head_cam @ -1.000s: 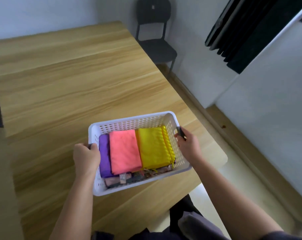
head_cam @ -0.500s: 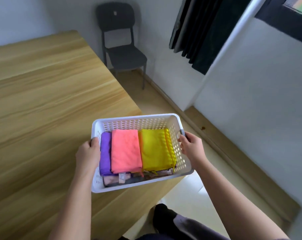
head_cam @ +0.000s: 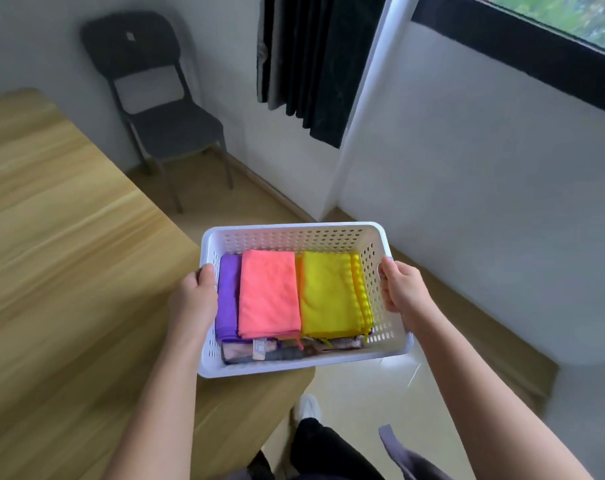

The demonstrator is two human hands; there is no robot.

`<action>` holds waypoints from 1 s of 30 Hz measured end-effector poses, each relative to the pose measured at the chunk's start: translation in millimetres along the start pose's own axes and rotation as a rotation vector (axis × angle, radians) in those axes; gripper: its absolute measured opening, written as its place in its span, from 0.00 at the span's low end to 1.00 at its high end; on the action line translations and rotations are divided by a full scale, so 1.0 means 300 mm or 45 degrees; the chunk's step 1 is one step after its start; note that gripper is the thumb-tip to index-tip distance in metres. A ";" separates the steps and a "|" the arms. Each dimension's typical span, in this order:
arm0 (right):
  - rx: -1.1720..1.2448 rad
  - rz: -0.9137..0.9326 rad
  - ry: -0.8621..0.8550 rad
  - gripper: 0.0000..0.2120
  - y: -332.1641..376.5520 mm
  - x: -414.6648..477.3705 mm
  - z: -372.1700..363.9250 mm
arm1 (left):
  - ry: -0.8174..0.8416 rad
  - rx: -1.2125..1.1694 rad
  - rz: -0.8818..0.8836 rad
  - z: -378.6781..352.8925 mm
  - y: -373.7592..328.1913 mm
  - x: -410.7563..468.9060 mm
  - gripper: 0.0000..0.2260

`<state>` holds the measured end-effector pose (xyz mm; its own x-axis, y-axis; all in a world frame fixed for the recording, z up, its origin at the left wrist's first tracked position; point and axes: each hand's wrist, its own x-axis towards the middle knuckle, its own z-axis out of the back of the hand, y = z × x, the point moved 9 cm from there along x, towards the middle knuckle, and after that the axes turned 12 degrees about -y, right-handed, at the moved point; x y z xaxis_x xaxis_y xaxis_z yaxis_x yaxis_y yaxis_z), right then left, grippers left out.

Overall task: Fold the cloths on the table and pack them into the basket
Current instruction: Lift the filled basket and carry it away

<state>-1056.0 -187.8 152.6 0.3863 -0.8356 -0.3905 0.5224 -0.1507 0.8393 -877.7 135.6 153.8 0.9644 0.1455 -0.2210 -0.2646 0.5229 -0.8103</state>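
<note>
We see a white perforated basket (head_cam: 294, 239) held by its 2 short sides, in front of the person, over the near corner of the wooden table (head_cam: 69, 271), with its right part out over the floor; we cannot tell if its bottom touches the table. Inside it, 3 folded cloths lie flat side by side on the top: a purple cloth (head_cam: 228, 296) against the left wall, a pink cloth (head_cam: 268, 292) in the middle that overlaps it a little, and a yellow cloth (head_cam: 328, 292) on the right, near the right wall. Under them, at the near wall, the edges of some patterned cloths (head_cam: 280, 351) show, but we cannot count them. The left hand (head_cam: 193, 299) grips the left rim, its thumb on top of the rim and its fingers hidden behind the wall. The right hand (head_cam: 403, 289) grips the right rim at the handle opening, fingers curled round the edge. Compared with 1 s ago, the basket was then fully above the table top and is now at the corner. The view has turned to the right, so the black chair (head_cam: 155, 109) and the dark curtain (head_cam: 308, 64) are closer and a window (head_cam: 553, 22) has appeared. The 3 cloths lie in the same order as before.
</note>
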 end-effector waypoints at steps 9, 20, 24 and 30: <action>-0.029 -0.010 -0.032 0.19 0.051 0.413 0.139 | 0.002 0.053 0.007 -0.395 -0.228 0.064 0.17; -0.230 0.174 0.078 0.17 0.345 0.910 0.199 | -0.180 0.072 0.073 -0.691 -0.508 0.112 0.16; -0.227 0.201 0.113 0.15 0.407 1.005 0.116 | -0.228 0.111 0.061 -0.720 -0.572 0.210 0.16; -0.317 0.263 0.191 0.16 0.589 1.145 -0.213 | -0.312 0.119 0.150 -0.706 -0.562 0.529 0.19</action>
<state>-782.5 -467.6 142.7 0.6008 -0.7452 -0.2893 0.5837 0.1618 0.7957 -679.5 -107.5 140.4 0.9006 0.4026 -0.1640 -0.3851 0.5639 -0.7305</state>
